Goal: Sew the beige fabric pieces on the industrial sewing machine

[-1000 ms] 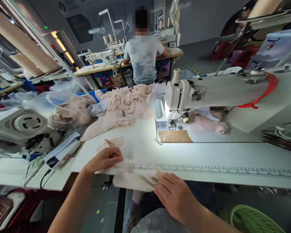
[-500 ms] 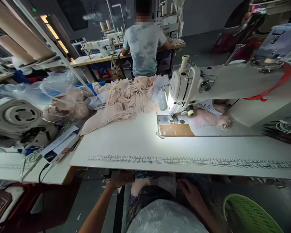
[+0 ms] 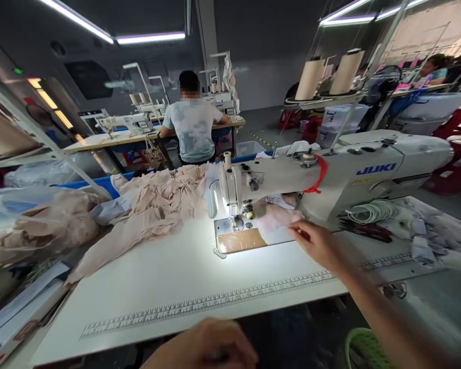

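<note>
My right hand (image 3: 315,242) reaches across the white table (image 3: 169,271) to a small pile of pale pink fabric pieces (image 3: 276,219) lying under the arm of the white sewing machine (image 3: 369,166). Its fingertips are pinched together on the edge of that fabric, just right of the needle plate (image 3: 236,240), which the machine lamp lights. My left hand (image 3: 211,347) is low at the table's near edge, blurred, its back towards me and its fingers hidden. Nothing shows in it.
A heap of beige-pink fabric (image 3: 157,200) covers the far left of the table, with a clear bag of more fabric (image 3: 42,225) beside it. Scissors (image 3: 369,231) and coiled cord lie right of the machine. A green basket (image 3: 363,348) stands below. A person (image 3: 194,128) sews at another table.
Both hands had dropped below the table edge with the fabric piece. Now my right hand has come up and reached to the pink pieces by the machine, and my view has tilted up and right.
</note>
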`<state>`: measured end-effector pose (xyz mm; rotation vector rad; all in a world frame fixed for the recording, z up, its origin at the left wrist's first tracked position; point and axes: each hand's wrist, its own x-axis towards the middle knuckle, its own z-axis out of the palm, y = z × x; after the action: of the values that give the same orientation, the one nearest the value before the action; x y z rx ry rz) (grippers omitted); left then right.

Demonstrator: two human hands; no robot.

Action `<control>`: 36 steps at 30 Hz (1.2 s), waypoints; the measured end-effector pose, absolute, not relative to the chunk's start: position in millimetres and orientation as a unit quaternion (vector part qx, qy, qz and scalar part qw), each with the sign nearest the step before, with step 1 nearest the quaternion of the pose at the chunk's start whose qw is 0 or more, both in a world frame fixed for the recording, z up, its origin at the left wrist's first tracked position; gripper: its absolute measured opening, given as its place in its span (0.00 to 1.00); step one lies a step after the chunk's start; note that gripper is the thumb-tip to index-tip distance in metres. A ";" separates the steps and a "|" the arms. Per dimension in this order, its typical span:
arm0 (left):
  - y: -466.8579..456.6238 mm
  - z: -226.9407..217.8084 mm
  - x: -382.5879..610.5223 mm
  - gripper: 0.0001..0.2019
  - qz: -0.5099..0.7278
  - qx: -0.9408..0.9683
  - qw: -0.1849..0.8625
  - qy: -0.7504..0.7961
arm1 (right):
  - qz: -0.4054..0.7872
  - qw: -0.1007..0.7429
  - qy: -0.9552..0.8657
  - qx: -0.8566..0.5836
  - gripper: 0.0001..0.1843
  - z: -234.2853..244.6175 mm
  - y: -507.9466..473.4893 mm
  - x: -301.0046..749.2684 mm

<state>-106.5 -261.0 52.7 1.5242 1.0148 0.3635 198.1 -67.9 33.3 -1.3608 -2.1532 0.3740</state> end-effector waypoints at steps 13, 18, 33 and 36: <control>-23.9 1.6 12.5 0.12 0.356 0.705 0.112 0.603 | -0.072 0.168 -0.821 -0.541 0.10 0.3 0.2 183.7; -11.4 -0.2 21.1 0.04 0.300 0.703 0.066 0.641 | -0.076 0.166 -0.822 -0.539 0.12 0.6 4.4 186.8; -11.6 -6.1 9.9 0.07 0.384 0.702 0.085 0.593 | -0.052 0.228 -0.804 -0.546 0.13 1.0 5.3 193.4; -12.3 0.7 10.1 0.04 0.396 0.715 0.100 0.568 | -0.043 0.224 -0.810 -0.540 0.12 1.1 3.0 192.0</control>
<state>10.1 -12.3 0.7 2.1135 1.6776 1.1701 192.0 3.0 1.1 -1.4898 -2.2373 -0.1200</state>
